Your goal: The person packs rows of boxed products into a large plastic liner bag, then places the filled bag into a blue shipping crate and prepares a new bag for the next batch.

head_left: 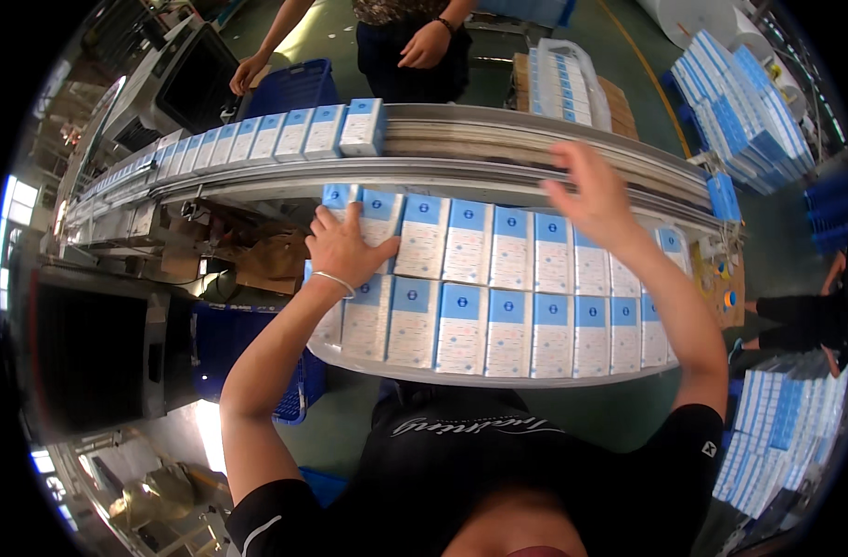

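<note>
Two rows of upright blue-and-white packs (462,325) stand side by side on a pale tray (498,381) in front of me. My left hand (342,246) rests on the packs at the left end of the far row, its fingers spread and its thumb held apart. The pack (380,212) under that hand is partly covered. Over the far row's right part hovers my right hand (591,190), slightly blurred, with fingers apart and nothing visible in them. Just beyond, a line of similar packs (322,130) stands on the left half of a conveyor (498,137).
Across the conveyor stands another person (424,46), one hand near a blue crate (294,90). Another blue crate (294,399) sits below my left arm. Stacked packs rise at the far right (739,102) and lower right (777,436). A dark machine (90,343) is at left.
</note>
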Demonstrator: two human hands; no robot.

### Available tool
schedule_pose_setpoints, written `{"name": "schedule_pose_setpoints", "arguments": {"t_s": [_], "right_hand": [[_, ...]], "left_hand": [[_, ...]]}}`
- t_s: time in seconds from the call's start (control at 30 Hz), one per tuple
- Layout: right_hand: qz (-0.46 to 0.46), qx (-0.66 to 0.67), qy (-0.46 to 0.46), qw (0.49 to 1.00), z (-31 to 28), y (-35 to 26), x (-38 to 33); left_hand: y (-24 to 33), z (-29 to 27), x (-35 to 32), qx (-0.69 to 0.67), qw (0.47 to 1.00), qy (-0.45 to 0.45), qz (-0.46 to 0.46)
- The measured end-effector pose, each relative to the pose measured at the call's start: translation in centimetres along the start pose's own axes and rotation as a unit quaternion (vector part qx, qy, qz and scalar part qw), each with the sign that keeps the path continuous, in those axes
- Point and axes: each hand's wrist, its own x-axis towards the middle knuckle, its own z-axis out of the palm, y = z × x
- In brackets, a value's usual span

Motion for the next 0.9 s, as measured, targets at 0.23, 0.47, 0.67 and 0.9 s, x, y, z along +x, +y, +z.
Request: {"name": "schedule_pose_setpoints", "arguments": {"t_s": [0.23, 0.47, 0.67, 0.9], "right_hand": [[0.014, 0.154, -0.193, 0.969, 20.1, -8.7, 11.1], [-0.014, 0.164, -0.257, 0.952, 21.1, -10.0, 9.8], [-0.022, 0.180, -0.220, 0.959, 20.5, -9.9, 10.0], [-0.025, 0.168, -0.241, 0.956, 19.6, -11.6, 9.3]], "left_hand": [[-4.1, -1.0, 0.2, -0.246, 0.959, 0.020, 0.136], [-14.2, 5.1, 6.9, -0.508, 0.789, -0.346, -0.006], [-13.1, 9.0, 10.7, -0.201, 0.789, -0.577, 0.068], [-12.9, 7.6, 9.4, -0.183, 0.811, -0.532, 0.161]]}}
